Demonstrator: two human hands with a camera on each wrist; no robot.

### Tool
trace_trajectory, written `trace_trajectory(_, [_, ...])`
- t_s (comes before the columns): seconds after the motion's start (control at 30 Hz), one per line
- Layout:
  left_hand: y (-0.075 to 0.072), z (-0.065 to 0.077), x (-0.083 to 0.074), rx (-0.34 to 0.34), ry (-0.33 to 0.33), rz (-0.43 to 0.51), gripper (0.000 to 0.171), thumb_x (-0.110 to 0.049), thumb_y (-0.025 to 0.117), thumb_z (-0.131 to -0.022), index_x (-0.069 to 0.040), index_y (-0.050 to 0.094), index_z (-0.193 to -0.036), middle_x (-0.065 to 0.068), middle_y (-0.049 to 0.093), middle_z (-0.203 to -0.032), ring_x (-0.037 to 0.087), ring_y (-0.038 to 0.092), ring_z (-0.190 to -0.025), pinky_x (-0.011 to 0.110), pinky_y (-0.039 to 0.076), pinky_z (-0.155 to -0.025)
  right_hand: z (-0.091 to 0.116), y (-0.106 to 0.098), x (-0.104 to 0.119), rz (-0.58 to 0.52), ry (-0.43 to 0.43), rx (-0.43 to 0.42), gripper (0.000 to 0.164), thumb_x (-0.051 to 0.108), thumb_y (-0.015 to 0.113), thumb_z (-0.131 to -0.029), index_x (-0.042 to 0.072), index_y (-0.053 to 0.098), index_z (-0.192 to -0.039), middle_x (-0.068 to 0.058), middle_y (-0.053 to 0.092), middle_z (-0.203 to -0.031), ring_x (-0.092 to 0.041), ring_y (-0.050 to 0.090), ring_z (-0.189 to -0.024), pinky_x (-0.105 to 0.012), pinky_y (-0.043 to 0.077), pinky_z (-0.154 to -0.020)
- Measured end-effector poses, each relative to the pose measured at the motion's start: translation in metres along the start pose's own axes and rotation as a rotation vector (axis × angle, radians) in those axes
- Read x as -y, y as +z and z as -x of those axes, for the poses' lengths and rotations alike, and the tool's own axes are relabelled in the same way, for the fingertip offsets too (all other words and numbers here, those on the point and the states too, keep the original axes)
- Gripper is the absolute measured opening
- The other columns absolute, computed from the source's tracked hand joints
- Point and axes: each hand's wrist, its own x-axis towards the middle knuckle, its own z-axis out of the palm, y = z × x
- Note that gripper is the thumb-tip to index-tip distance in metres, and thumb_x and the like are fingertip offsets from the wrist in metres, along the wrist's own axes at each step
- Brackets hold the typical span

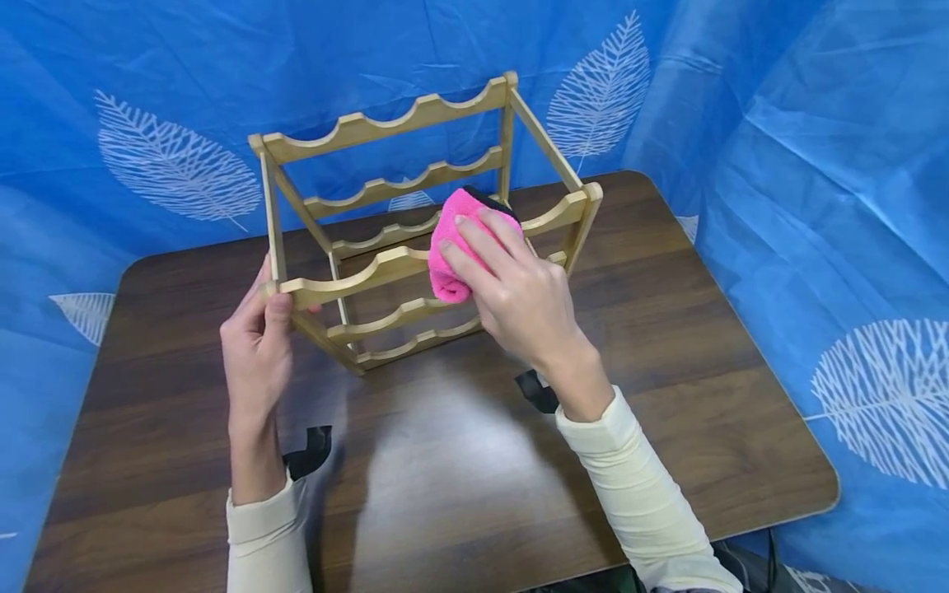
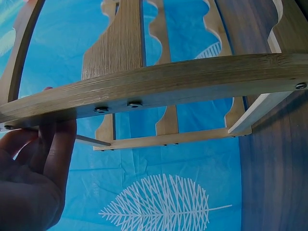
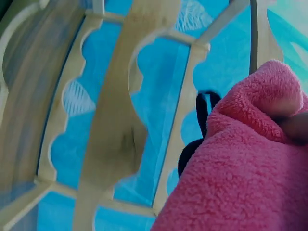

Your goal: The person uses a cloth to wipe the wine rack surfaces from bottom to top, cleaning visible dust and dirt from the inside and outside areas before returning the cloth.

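A light wooden wine rack [image 1: 385, 268] with scalloped rails is over the middle of the table. At its near left upper corner my left hand [image 1: 255, 354] grips the frame, thumb on the near side and fingers behind. In the left wrist view, the fingers [image 2: 60, 154] reach up under a screw-studded post [image 2: 183, 84]. My right hand [image 1: 530, 309] holds a bright pink fluffy cloth [image 1: 448, 276] over the near top rail, fingers spread across it. Close up in the right wrist view, the cloth [image 3: 211, 192] is folded and has a black loop [image 3: 202, 115]; it hides part of the rail.
The dark wood-grain table [image 1: 712, 387] has rounded corners. Blue sheeting with white leaf prints [image 1: 593, 91] hangs behind it and at both sides. Black straps [image 1: 307, 453] show at both wrists. A dark cable [image 1: 771, 552] hangs by the near right edge.
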Motion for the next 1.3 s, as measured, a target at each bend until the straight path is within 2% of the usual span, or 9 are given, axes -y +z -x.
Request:
trace_trajectory(0.13, [0.001, 0.000, 0.001, 0.000, 0.016, 0.008, 0.035, -0.016, 0.055, -0.102, 0.017, 0.067, -0.096, 0.018, 0.068, -0.115, 0.027, 0.046, -0.135, 0.022, 0.051, -0.089, -0.001, 0.007, 0.010, -0.034, -0.034, -0.037, 0.028, 0.004, 0.061, -0.092, 0.009, 0.071, -0.118, -0.012, 0.065, -0.124, -0.030, 0.052, -0.125, -0.043, 0.059, -0.062])
trace_trajectory(0.27, [0.002, 0.000, 0.002, 0.003, 0.025, -0.015, 0.039, -0.018, 0.056, -0.102, 0.017, 0.067, -0.089, 0.017, 0.070, -0.111, 0.026, 0.041, -0.138, 0.029, 0.044, -0.101, -0.003, 0.013, 0.017, -0.110, -0.006, -0.048, 0.028, 0.005, 0.064, -0.092, 0.008, 0.070, -0.119, -0.013, 0.065, -0.125, -0.029, 0.053, -0.125, -0.042, 0.059, -0.072])
trace_trajectory(0.4, [0.002, 0.000, 0.002, 0.003, 0.014, -0.028, 0.038, -0.018, 0.055, -0.102, 0.016, 0.067, -0.094, 0.020, 0.067, -0.118, 0.026, 0.042, -0.137, 0.023, 0.050, -0.091, -0.004, 0.017, 0.021, -0.226, 0.031, -0.036, 0.031, 0.007, 0.069, -0.090, 0.006, 0.069, -0.121, -0.014, 0.063, -0.127, -0.029, 0.053, -0.124, -0.039, 0.053, -0.092])
trace_trajectory(0.5, [0.002, 0.001, 0.001, 0.007, -0.008, -0.046, 0.037, -0.018, 0.055, -0.102, 0.016, 0.067, -0.097, 0.022, 0.065, -0.120, 0.025, 0.043, -0.137, 0.017, 0.052, -0.081, -0.004, 0.020, 0.024, -0.280, 0.037, -0.029, 0.033, 0.009, 0.071, -0.089, 0.004, 0.068, -0.122, -0.015, 0.062, -0.128, -0.030, 0.053, -0.122, -0.037, 0.048, -0.099])
trace_trajectory(0.67, [0.001, 0.001, -0.001, 0.017, -0.004, -0.096, 0.037, -0.020, 0.054, -0.102, 0.014, 0.067, -0.096, 0.022, 0.064, -0.123, 0.023, 0.043, -0.137, 0.017, 0.051, -0.084, -0.005, 0.024, 0.028, -0.303, 0.039, -0.052, 0.032, 0.008, 0.071, -0.089, 0.003, 0.068, -0.121, -0.016, 0.062, -0.127, -0.031, 0.053, -0.122, -0.035, 0.046, -0.101])
trace_trajectory(1.07, [-0.002, 0.001, 0.004, 0.017, 0.002, -0.051, 0.045, -0.029, 0.053, -0.102, 0.013, 0.068, -0.103, 0.027, 0.062, -0.122, 0.026, 0.047, -0.134, 0.014, 0.052, -0.076, -0.005, 0.030, 0.037, -0.343, -0.027, -0.108, 0.029, 0.006, 0.070, -0.090, 0.000, 0.069, -0.118, -0.020, 0.061, -0.126, -0.034, 0.051, -0.125, -0.033, 0.040, -0.107])
trace_trajectory(1.17, [-0.003, 0.001, 0.004, 0.019, 0.021, -0.053, 0.045, -0.030, 0.054, -0.101, 0.012, 0.069, -0.105, 0.013, 0.069, -0.108, 0.026, 0.047, -0.134, 0.021, 0.051, -0.089, -0.008, 0.030, 0.041, -0.331, -0.068, -0.138, 0.028, 0.005, 0.069, -0.090, 0.000, 0.068, -0.117, -0.020, 0.062, -0.125, -0.034, 0.051, -0.126, -0.034, 0.041, -0.106])
trace_trajectory(1.23, [-0.002, 0.000, 0.004, 0.019, 0.021, -0.057, 0.044, -0.031, 0.055, -0.101, 0.011, 0.069, -0.104, 0.012, 0.070, -0.103, 0.025, 0.046, -0.134, 0.024, 0.049, -0.093, -0.010, 0.030, 0.044, -0.327, -0.103, -0.159, 0.027, 0.004, 0.068, -0.089, 0.000, 0.069, -0.116, -0.020, 0.063, -0.124, -0.034, 0.052, -0.127, -0.034, 0.040, -0.106])
trace_trajectory(1.3, [-0.002, 0.000, 0.004, 0.021, 0.019, -0.062, 0.043, -0.030, 0.056, -0.100, 0.011, 0.069, -0.105, 0.010, 0.071, -0.107, 0.026, 0.045, -0.135, 0.027, 0.047, -0.097, -0.012, 0.030, 0.048, -0.330, -0.143, -0.179, 0.026, 0.005, 0.070, -0.089, 0.000, 0.070, -0.115, -0.020, 0.064, -0.123, -0.034, 0.053, -0.126, -0.035, 0.040, -0.106])
